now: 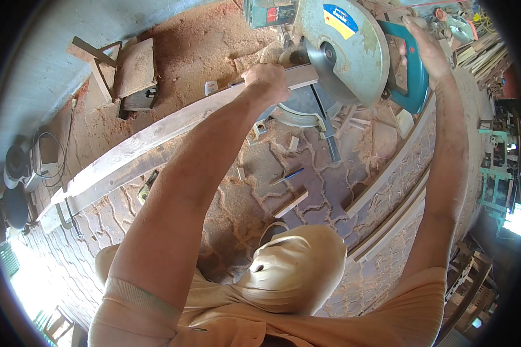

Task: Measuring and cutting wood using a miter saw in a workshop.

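Note:
A long pale wooden board [156,128] runs from the far left to the base of a mitre saw [353,52]. My left hand [266,82] is closed over the board near its right end, beside the saw's blade [334,74]. The board's end rests on the saw's round grey table [301,107]. On the right, my right hand [428,53] is wrapped round the saw's teal handle [412,72], with a fingertip showing through the grip opening. The blade stands close to the board's end; whether they touch, I cannot tell.
Sawdust covers the paved floor [255,168]. Near the saw lie a blue pen [287,176] and small offcuts [291,204]. Long wooden strips [391,222] lie at right. A wooden frame [101,72] and a small white bottle [211,88] are at the back left.

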Tool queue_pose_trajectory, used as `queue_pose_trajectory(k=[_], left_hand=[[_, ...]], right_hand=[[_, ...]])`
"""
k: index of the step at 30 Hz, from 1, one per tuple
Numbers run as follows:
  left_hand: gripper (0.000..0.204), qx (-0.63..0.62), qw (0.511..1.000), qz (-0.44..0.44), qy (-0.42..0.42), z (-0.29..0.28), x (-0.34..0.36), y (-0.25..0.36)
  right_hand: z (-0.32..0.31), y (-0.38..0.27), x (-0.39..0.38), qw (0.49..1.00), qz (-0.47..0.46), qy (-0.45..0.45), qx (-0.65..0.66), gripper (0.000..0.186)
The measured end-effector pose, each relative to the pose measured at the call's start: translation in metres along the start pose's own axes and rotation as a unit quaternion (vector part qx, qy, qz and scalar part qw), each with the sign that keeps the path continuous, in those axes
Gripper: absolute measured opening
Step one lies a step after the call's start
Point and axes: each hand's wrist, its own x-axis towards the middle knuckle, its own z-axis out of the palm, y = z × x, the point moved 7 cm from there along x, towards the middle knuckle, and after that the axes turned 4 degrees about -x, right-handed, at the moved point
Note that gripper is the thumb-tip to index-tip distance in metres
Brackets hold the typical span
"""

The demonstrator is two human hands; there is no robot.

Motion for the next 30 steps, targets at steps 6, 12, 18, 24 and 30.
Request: queue_pose_trajectory(k=[6,12,18,24,30], left_hand=[[0.048,0.022,1.000,-0.007,0.020,-0.001,-0.002,0.000],[0.049,0.007,1.000,-0.013,0.008,-0.003,-0.004,0.001],[0.050,-0.011,0.999,-0.006,0.029,0.000,-0.004,0.000],[0.067,-0.063,0.998,0.015,0.026,-0.005,-0.030,-0.030],[0.080,0.075,0.991,0.097,0.045,-0.042,-0.142,-0.143]], right_hand=[[0.003,0.015,-0.012,1.000,0.016,0.002,0.005,0.056],[0.004,0.030,-0.020,1.000,0.002,0.015,0.020,0.056],[0.019,0.060,-0.052,0.998,0.001,0.010,0.066,0.053],[0.021,0.059,-0.058,0.991,0.036,0.042,0.120,0.058],[-0.020,-0.016,0.017,0.982,-0.061,0.103,-0.144,0.071]])
